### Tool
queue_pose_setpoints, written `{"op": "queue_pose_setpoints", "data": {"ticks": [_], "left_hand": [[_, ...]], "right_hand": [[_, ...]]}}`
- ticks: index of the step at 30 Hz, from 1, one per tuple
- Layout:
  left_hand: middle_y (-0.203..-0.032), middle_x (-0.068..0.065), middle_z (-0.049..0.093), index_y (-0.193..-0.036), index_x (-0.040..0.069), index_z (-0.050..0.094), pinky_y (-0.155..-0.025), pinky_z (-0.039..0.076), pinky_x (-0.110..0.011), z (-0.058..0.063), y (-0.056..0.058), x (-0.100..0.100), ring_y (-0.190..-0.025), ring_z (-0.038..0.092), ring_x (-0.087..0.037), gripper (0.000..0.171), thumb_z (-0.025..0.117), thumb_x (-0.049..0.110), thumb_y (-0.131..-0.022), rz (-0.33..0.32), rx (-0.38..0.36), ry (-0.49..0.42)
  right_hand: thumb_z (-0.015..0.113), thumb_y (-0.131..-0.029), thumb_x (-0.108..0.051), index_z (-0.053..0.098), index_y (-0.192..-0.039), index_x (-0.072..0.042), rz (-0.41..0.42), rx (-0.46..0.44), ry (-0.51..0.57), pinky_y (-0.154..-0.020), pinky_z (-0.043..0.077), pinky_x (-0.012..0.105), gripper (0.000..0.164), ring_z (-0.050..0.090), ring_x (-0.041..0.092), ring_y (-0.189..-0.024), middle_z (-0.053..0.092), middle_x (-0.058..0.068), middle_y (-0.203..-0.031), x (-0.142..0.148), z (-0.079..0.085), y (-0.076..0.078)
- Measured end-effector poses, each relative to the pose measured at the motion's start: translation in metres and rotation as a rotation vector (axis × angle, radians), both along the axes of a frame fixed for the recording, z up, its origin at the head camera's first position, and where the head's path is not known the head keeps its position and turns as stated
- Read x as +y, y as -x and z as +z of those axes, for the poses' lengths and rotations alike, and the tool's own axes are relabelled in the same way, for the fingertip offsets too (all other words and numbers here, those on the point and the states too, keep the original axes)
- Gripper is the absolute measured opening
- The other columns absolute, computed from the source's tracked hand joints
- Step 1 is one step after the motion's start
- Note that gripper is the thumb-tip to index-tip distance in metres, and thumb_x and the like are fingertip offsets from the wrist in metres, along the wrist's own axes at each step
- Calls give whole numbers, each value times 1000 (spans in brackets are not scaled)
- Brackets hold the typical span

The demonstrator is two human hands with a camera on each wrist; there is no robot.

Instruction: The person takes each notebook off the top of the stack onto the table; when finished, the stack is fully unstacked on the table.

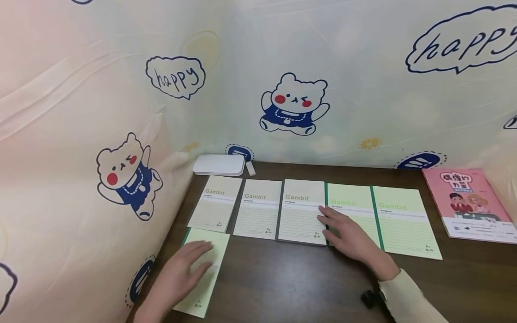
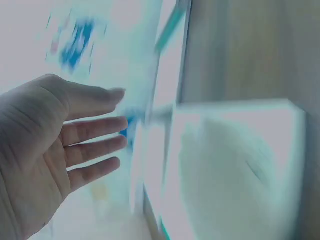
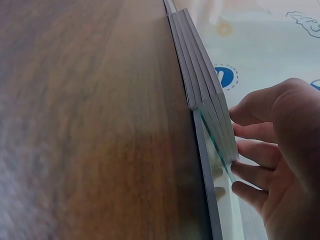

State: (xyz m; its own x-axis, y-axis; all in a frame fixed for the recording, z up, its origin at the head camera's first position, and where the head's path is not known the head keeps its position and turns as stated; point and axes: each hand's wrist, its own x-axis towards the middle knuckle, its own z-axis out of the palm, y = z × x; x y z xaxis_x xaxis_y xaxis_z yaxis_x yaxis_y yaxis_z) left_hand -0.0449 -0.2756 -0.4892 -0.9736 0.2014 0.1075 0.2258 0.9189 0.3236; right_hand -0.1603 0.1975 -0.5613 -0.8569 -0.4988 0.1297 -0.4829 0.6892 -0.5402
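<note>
My left hand (image 1: 183, 273) hovers low over a pale green notebook (image 1: 208, 273) at the front left, its fingers extended and holding nothing. The left wrist view shows that hand (image 2: 75, 145) with thumb and fingers apart. My right hand (image 1: 349, 235) has its fingertips at the right edge of a white "Gambit" notebook (image 1: 300, 224) in the middle of a row. Seen from the right wrist, this notebook tops a small stack (image 3: 200, 65), and the right hand's fingertips rest along its side and top edge.
White notebooks (image 1: 214, 204) (image 1: 258, 215) lie left of the stack; light green ones (image 1: 353, 197) (image 1: 408, 229) overlap to its right. A pink book (image 1: 476, 206) lies at the far right. A white case (image 1: 220, 165) and a small white piece (image 1: 250, 168) sit at the back, before a printed curtain (image 1: 343, 54).
</note>
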Motion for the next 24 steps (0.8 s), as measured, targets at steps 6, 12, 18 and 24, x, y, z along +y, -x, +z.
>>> {"op": "queue_pose_setpoints", "data": {"ticks": [6, 12, 18, 24], "left_hand": [[-145, -5, 72, -140, 12, 75, -115, 57, -48, 0, 72, 67, -138, 66, -27, 51, 88, 33, -96, -421, 84, 96], [-169, -8, 54, -156, 10, 63, -131, 41, -48, -18, 117, 126, -161, 45, -28, 72, 82, 50, -99, -612, 34, 148], [-178, -11, 39, -166, 8, 50, -136, 32, -44, -41, 127, 146, -167, 33, -29, 82, 75, 55, -103, -613, -43, 274], [-172, -11, 48, -160, 9, 59, -134, 35, -43, -40, 119, 139, -164, 40, -29, 70, 77, 46, -104, -638, -64, 265]], "right_hand": [[71, -107, -17, 63, -153, 0, 19, -7, 23, -123, 46, 62, 49, 43, 39, -161, 47, 13, -172, 1, 0, 2], [72, -107, -18, 63, -152, -1, 8, -7, 25, -122, 47, 61, 49, 44, 38, -161, 48, 11, -172, -1, 2, 4], [73, -107, -21, 61, -157, -6, -22, -71, 36, -122, 47, 61, 54, 43, 37, -161, 39, 9, -178, -2, 4, 5], [68, -110, -28, 43, -169, -5, -78, -165, 39, -127, 41, 62, 67, 35, 36, -165, 25, 8, -184, 2, 8, 7]]}}
